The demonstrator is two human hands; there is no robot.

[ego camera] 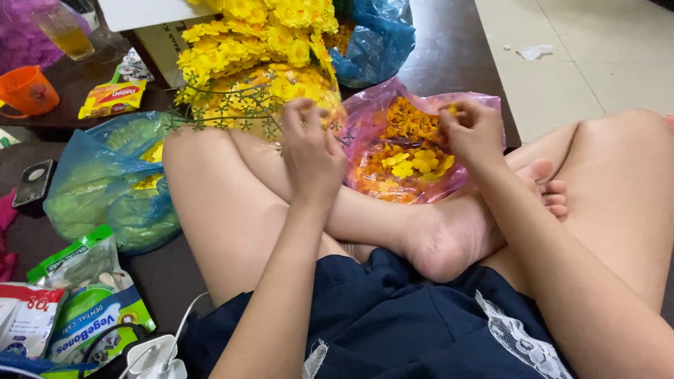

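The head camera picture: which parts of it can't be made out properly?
- Head view: what the right hand pinches is too small to tell; a yellow speck shows at its fingertips.
- The left hand covers the spot where it meets the green stems, so its grip is hidden.
- The yellow flower bunch is cut off by the top edge.
- The blue bag blurs its contents.
- The pink bag is partly hidden behind the right hand.

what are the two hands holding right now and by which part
The left hand grips a green stem of the yellow flower bunch. The right hand pinches a small yellow petal between its fingertips, over the pink bag.
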